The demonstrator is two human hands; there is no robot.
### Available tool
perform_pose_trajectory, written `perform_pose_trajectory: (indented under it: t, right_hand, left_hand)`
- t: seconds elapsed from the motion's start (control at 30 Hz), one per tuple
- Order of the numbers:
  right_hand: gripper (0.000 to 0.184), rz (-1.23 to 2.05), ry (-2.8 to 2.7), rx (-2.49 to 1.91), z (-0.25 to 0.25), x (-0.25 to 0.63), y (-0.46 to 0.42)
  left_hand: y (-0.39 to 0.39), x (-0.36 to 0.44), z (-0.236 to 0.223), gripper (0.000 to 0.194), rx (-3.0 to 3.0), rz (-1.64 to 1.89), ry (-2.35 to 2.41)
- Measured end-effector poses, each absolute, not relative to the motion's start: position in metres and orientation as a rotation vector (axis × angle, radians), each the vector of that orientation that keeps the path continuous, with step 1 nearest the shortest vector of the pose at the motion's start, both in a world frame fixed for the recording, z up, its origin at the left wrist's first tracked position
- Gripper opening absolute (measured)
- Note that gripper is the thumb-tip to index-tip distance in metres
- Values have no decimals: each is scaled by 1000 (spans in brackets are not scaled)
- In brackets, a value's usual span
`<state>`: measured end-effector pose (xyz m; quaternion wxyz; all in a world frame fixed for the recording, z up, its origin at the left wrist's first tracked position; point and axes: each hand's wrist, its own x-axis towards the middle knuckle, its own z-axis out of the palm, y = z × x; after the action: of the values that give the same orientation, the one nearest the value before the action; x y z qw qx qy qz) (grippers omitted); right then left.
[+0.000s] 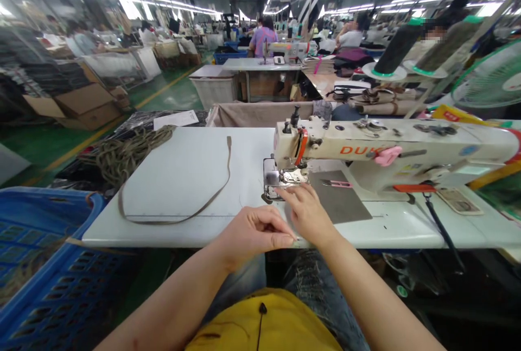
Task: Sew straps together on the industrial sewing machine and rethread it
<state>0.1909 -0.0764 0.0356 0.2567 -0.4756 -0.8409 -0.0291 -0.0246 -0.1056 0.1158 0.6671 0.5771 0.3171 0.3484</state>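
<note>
My left hand (254, 231) is closed in a pinch at the front edge of the white sewing table, thumb and forefinger together. Whatever lies between those fingertips is too small to make out. Just right of it, my right hand (307, 212) has its fingers stretched toward the metal needle plate (272, 174) of the sewing machine (378, 142). Its fingertips are near the plate's front edge, below the presser foot. A long brown-grey strap (211, 199) curves across the table to the left, apart from both hands.
Pink-handled thread snips (337, 183) lie on a grey mat (340, 204) beside the machine. A heap of straps (130, 153) sits past the table's left edge, above a blue plastic basket (93, 207). Thread cones (396, 47) and a green fan (492, 77) stand at right.
</note>
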Motion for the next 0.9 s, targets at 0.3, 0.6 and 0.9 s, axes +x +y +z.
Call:
perform_pose_trajectory:
  t: [0.3, 0.6, 0.9]
  right_hand:
    - [26, -174, -2085, -1419, 18, 188, -79]
    - [15, -233, -2077, -1507, 17, 185, -78]
    - [21, -203, -2158, -1415, 22, 184, -82]
  left_hand:
    - [-37, -33, 70, 14, 1406, 1072, 1263]
    - [14, 8, 60, 4, 1752, 977, 1541]
    - [19, 16, 29, 5, 1821, 1061, 1508]
